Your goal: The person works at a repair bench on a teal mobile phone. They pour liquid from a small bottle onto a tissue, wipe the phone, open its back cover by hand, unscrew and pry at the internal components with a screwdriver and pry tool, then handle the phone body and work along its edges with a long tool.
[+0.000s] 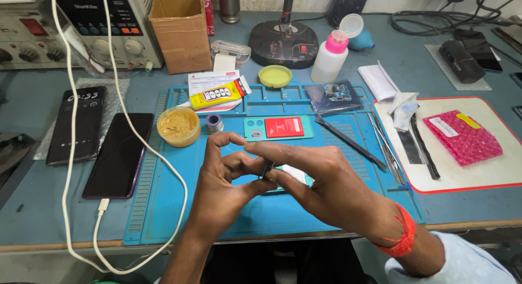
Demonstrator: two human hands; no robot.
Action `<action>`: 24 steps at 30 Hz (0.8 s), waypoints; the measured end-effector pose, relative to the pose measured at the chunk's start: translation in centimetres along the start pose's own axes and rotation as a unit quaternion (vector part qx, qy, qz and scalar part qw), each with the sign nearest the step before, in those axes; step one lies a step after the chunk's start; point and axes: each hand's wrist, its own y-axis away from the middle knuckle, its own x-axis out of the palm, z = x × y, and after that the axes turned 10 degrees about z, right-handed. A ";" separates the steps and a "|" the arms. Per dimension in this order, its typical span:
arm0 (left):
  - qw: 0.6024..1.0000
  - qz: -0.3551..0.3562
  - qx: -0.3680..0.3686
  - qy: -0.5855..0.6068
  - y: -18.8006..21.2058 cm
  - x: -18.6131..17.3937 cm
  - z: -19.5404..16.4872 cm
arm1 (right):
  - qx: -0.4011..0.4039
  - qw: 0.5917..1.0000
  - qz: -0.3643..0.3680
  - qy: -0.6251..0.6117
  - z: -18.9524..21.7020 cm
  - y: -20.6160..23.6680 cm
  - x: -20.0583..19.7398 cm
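Both my hands meet over the blue work mat (179, 208). My left hand (220, 186) and my right hand (321, 183) pinch a small dark part (268, 167) between their fingertips. Under them lies a teal-edged opened phone body (296, 176), mostly hidden by my right hand. A second teal phone back with a red battery (284, 127) lies just beyond my fingers. A red thread band circles my right wrist.
Two dark phones (119, 153) lie left of the mat, one on a white cable (68, 170). A flux tub (178, 125), solder roll (213, 123), glue tube (217, 95), tweezers (383, 148), white bottle (330, 55), cardboard box (181, 31) and pink bag (462, 136) surround me.
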 end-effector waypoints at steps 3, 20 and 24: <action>0.999 -0.029 0.012 -0.025 -0.1 0.5 0.5 | -0.013 0.999 -0.030 0.030 0.0 -0.4 0.5; 0.998 -0.015 -0.021 -0.057 -0.2 0.2 0.4 | -0.003 1.000 0.010 0.007 0.9 -0.7 -0.1; 0.991 -0.009 -0.020 -0.133 -0.5 0.8 -0.1 | 0.031 0.997 -0.044 0.053 0.6 -0.8 0.5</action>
